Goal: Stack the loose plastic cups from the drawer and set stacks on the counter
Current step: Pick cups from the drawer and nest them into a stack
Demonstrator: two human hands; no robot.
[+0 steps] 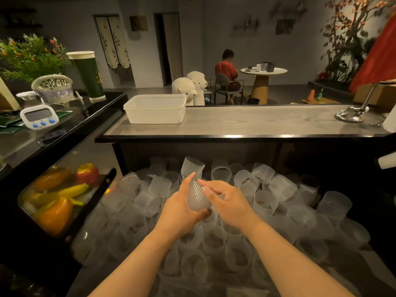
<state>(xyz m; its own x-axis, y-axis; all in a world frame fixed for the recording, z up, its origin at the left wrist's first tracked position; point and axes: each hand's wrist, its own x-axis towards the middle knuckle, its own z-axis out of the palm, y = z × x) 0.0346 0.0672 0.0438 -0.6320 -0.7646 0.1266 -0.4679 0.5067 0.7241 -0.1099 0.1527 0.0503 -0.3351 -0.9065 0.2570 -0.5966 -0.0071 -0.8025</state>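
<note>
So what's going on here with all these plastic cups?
A person is sorting loose cups in an open drawer below the counter. The left hand grips one ribbed, frosted cup above the pile, and the right hand touches its side with the fingertips. No stacks stand on the counter yet; it holds a white tub at its left end.
</note>
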